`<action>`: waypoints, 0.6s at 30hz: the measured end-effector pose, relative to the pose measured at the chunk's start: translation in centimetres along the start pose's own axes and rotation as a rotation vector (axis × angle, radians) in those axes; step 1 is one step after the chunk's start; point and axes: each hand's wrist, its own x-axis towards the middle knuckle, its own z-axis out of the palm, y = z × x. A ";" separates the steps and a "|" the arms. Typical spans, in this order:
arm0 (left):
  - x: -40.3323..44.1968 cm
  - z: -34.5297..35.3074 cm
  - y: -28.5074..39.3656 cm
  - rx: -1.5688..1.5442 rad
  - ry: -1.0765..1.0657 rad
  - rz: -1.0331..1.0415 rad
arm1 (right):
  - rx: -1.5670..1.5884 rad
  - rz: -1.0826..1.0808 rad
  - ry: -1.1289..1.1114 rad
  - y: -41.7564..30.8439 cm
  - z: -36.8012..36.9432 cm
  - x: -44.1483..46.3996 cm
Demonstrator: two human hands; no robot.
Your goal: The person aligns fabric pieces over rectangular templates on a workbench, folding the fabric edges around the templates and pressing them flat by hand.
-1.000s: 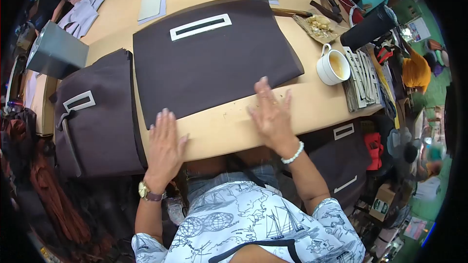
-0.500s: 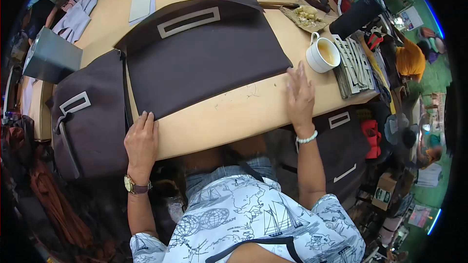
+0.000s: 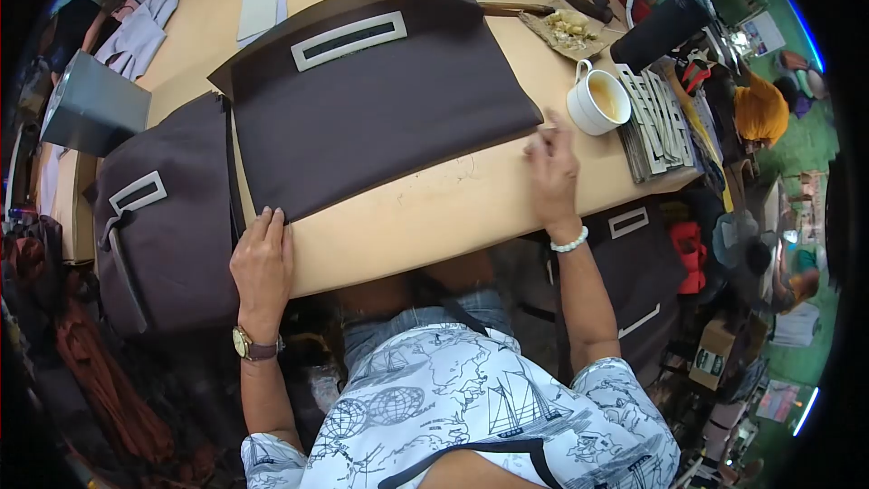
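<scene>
A dark brown bag panel (image 3: 380,122) lies on the table, with a pale rectangular handle frame (image 3: 349,41) near its top edge. My left hand (image 3: 262,258) rests at the panel's lower left corner, its fingers stretched out flat and touching the edge. Close to the lower right corner, my right hand (image 3: 554,177) has its fingers partly bent and apart, gripping nothing that I can see. Whether its fingertips touch the corner is unclear. Beside my left hand, a second dark brown piece (image 3: 176,217) with a similar frame (image 3: 138,192) hangs over the table's edge.
A white cup (image 3: 590,113) of brownish drink stands right of the panel, near a stack of pale cut frames (image 3: 659,122). Behind are food on paper (image 3: 570,33), a dark cylinder (image 3: 665,29) and a hammer (image 3: 584,4). A metal tin (image 3: 100,104) stands at left.
The panel's upper part lies flatter, and its handle frame has shifted slightly upward. My right hand's fingers have bent more near the lower right corner. My left hand stays almost in place.
</scene>
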 end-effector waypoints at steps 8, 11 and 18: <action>0.2 -0.1 0.3 -0.008 -0.004 -0.015 | -0.153 -0.087 0.249 -0.2 -6.8 12.3; 0.2 -0.2 0.4 -0.032 -0.002 -0.035 | -0.305 -0.060 0.235 4.6 -7.3 20.4; 0.1 -0.2 0.6 -0.063 0.008 -0.078 | -0.644 0.086 0.151 11.4 -6.7 27.1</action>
